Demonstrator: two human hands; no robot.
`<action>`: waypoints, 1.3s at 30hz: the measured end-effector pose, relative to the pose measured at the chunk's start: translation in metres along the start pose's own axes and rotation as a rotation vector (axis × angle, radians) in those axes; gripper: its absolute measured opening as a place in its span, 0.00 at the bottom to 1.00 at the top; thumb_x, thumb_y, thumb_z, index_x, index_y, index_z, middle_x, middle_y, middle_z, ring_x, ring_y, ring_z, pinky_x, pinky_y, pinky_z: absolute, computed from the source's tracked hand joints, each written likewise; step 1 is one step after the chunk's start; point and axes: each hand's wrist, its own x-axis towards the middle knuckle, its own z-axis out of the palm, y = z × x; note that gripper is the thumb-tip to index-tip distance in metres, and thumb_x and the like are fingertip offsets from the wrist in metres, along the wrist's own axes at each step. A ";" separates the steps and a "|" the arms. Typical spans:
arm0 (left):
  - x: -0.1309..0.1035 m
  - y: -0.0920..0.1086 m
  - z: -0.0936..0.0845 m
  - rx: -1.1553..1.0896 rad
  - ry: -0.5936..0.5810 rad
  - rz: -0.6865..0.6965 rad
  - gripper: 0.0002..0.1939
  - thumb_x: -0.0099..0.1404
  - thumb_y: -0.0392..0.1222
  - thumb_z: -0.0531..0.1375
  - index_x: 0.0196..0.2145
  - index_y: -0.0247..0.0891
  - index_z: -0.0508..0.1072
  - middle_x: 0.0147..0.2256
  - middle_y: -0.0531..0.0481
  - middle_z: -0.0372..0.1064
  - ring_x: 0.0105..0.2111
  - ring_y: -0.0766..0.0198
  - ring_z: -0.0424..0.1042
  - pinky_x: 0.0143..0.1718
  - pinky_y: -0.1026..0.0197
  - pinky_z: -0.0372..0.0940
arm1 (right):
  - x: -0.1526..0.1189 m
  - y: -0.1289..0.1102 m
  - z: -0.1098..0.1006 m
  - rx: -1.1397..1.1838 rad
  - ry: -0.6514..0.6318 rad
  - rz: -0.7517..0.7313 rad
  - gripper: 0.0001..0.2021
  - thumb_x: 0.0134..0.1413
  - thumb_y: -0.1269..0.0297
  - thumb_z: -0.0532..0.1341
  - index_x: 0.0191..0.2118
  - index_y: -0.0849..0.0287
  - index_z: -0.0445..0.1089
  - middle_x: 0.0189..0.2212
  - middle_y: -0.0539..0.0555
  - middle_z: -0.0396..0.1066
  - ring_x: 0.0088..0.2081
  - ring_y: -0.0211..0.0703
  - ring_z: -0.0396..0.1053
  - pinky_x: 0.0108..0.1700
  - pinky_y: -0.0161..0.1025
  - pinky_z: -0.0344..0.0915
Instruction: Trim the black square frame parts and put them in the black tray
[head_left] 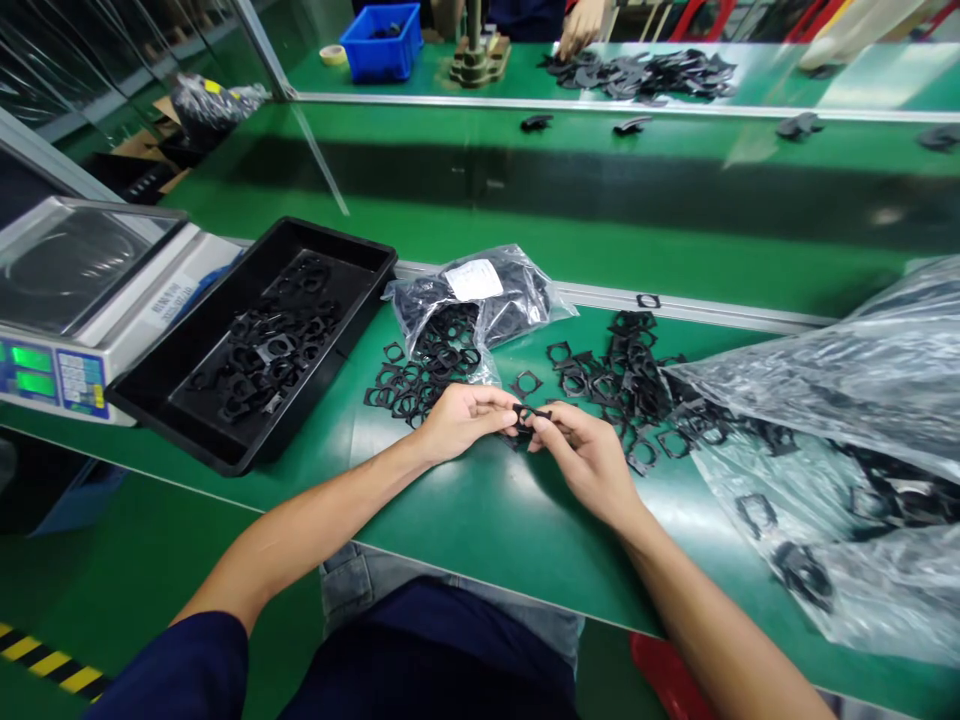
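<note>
A small black ring-shaped part point(532, 411) is held between both hands above the green table point(480, 510). My left hand point(466, 422) pinches its left side, and my right hand point(586, 450) grips its right side, fingers closed. Behind my left hand lies a pile of black rings point(409, 385), touching a clear plastic bag point(517, 300) with a white label and more black parts inside. A second pile of black square-edged rings point(634, 365) spreads behind and to the right of my right hand. One loose ring point(526, 382) rests just behind the held part.
On the left, a black tray point(300, 405) holds more rings beside a digital scale point(112, 345). Large plastic sheeting point(825, 380) covers parts at the right. Past a metal rail is a green belt point(450, 220); beyond it, another person's hand point(583, 26) touches black parts near a blue bin point(382, 45).
</note>
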 end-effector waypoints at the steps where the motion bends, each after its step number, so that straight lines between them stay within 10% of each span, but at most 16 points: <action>1: 0.000 0.000 0.000 0.008 -0.012 -0.004 0.22 0.52 0.54 0.73 0.35 0.31 0.80 0.32 0.44 0.79 0.29 0.62 0.78 0.35 0.60 0.74 | 0.000 -0.001 -0.001 -0.008 -0.001 -0.004 0.19 0.68 0.52 0.56 0.28 0.57 0.71 0.24 0.52 0.73 0.29 0.42 0.69 0.34 0.38 0.65; 15: -0.002 0.008 -0.003 -0.030 -0.206 -0.101 0.22 0.53 0.54 0.73 0.34 0.31 0.77 0.30 0.46 0.77 0.31 0.63 0.77 0.37 0.62 0.71 | 0.002 -0.002 0.001 0.382 -0.081 0.175 0.19 0.61 0.47 0.63 0.30 0.58 0.74 0.24 0.52 0.75 0.27 0.41 0.71 0.34 0.37 0.69; 27: -0.001 0.004 0.003 -0.064 -0.049 -0.003 0.24 0.52 0.55 0.74 0.34 0.33 0.73 0.28 0.50 0.75 0.26 0.66 0.77 0.32 0.64 0.71 | 0.005 0.008 0.003 0.630 0.002 0.328 0.18 0.49 0.46 0.72 0.34 0.57 0.76 0.30 0.53 0.77 0.25 0.39 0.72 0.32 0.41 0.73; 39: -0.011 0.002 0.009 0.518 0.187 0.483 0.08 0.65 0.45 0.64 0.34 0.37 0.75 0.32 0.49 0.75 0.33 0.65 0.73 0.39 0.62 0.69 | -0.005 0.002 0.007 0.049 0.258 -0.039 0.05 0.58 0.60 0.67 0.38 0.53 0.79 0.34 0.54 0.77 0.35 0.46 0.75 0.39 0.44 0.76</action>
